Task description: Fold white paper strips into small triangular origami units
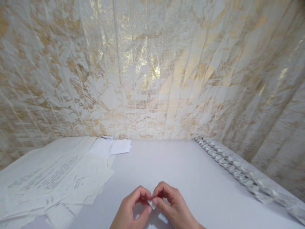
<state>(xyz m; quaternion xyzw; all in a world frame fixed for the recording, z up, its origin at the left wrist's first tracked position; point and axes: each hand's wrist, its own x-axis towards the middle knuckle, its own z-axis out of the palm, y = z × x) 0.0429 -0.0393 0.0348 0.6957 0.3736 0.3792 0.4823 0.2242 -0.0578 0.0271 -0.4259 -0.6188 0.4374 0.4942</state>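
A small folded piece of white paper [152, 204] is pinched between my two hands, just above the front middle of the white table [152, 165]. My left hand [134, 207] grips its left side between thumb and curled fingers. On the other side, the thumb and forefinger of my right hand [171, 205] press the paper close to the left fingertips. Most of the piece is hidden by the fingers, so its exact folds cannot be made out.
Printed paper sheets [52, 178] lie overlapping across the table's left side. Smaller blank white slips [121, 146] rest at the back left. Rows of small folded paper pieces [234, 168] run along the right edge. A white and gold patterned curtain [147, 70] hangs behind the table.
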